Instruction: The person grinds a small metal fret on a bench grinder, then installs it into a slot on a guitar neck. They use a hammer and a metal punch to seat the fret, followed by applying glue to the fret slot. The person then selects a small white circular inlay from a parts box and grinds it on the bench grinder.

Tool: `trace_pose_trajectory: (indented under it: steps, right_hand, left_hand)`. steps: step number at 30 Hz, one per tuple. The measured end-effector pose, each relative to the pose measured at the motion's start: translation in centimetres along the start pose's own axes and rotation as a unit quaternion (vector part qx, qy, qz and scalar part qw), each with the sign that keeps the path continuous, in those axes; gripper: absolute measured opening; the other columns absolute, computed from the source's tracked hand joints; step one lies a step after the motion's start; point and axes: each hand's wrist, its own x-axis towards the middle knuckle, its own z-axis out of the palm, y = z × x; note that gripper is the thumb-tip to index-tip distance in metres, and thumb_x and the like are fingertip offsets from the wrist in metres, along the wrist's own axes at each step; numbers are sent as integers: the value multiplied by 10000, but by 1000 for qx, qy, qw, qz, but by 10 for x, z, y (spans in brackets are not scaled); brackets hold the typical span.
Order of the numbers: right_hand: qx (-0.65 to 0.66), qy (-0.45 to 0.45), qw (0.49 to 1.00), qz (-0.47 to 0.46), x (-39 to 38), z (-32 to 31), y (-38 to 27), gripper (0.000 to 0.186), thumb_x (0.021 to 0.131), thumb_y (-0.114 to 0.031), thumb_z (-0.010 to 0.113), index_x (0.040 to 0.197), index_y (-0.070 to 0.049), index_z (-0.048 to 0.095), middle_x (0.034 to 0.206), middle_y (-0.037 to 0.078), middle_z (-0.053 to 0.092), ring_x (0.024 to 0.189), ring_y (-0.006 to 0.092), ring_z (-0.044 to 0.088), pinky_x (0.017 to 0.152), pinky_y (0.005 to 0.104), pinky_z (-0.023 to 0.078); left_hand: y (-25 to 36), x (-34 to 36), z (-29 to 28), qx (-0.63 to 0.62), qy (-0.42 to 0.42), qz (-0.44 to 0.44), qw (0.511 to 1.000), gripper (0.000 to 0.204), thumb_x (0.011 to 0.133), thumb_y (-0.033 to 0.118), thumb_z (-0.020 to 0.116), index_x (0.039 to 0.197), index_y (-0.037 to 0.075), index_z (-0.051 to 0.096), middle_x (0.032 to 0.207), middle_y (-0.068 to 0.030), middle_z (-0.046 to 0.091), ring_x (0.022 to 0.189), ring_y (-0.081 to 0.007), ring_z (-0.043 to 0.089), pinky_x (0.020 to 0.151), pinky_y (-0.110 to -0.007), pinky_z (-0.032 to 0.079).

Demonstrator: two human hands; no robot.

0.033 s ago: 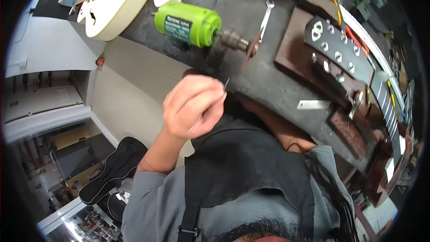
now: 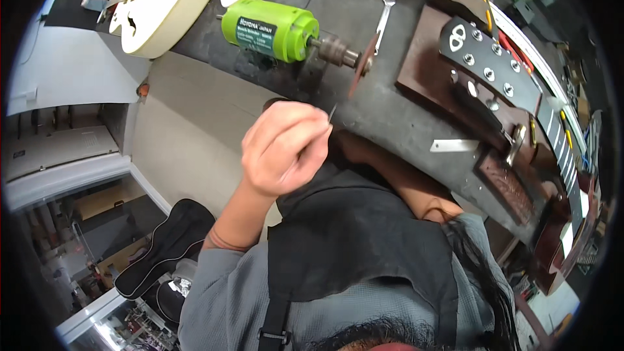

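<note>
My left hand (image 2: 286,149) is closed in a pinch, raised in front of my dark apron. From its fingertips a short, thin dark sliver (image 2: 333,114) points up toward a reddish disc (image 2: 362,68). That disc sits edge-on at the end of the shaft of a green bench grinder (image 2: 266,31); a small gap separates the sliver from it. My right forearm (image 2: 416,188) reaches inward along the near edge of the bench. Shadow and my left hand hide the fingers of my right hand.
Beyond the disc lies a wrench (image 2: 384,23) on the dark bench (image 2: 383,117). To the right are a guitar headstock with tuners (image 2: 491,65), a flat metal strip (image 2: 455,145) and a brown block (image 2: 506,188). A cream guitar body (image 2: 166,10) stands at the far left.
My left hand has shifted slightly to the right and up with the sliver, relative to my apron. The bench items appear a little higher in the picture.
</note>
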Motion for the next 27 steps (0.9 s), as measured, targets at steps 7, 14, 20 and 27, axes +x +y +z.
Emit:
trace_pose_trajectory:
  steps: [7,14,20,27]
  right_hand:
    - [338,-177,915,-130,-117,-98,-168,352,1147,-220,595,1433,-15,578,1326,115,679,1228,218,662,1091,386,520]
    - [570,-13,813,-117,-113,-109,-179,465,1131,-168,592,1542,5,459,1366,110,613,1125,192,654,1045,362,528]
    - [647,-13,755,-104,-107,-111,-179,525,1128,-184,593,1566,41,410,1369,121,619,1110,189,661,1014,343,531]
    - [655,-8,747,-112,-103,-110,-175,540,1132,-184,582,1583,44,394,1376,128,626,1093,181,667,1003,341,539]
  left_hand:
    - [5,-21,8,-4,14,-15,1000,295,829,-177,780,1081,-43,705,982,-192,753,845,-299,768,707,-365,637]
    - [4,-20,13,13,4,-33,999,277,859,-175,777,1091,-47,699,989,-194,753,856,-298,772,735,-373,640]
    - [5,-22,20,-4,-21,-60,998,264,891,-192,733,1117,-73,667,1055,-219,724,900,-312,766,773,-396,666]
    - [5,-25,24,-12,-19,-95,995,232,923,-201,683,1128,-97,651,1097,-233,697,947,-318,761,810,-411,687]
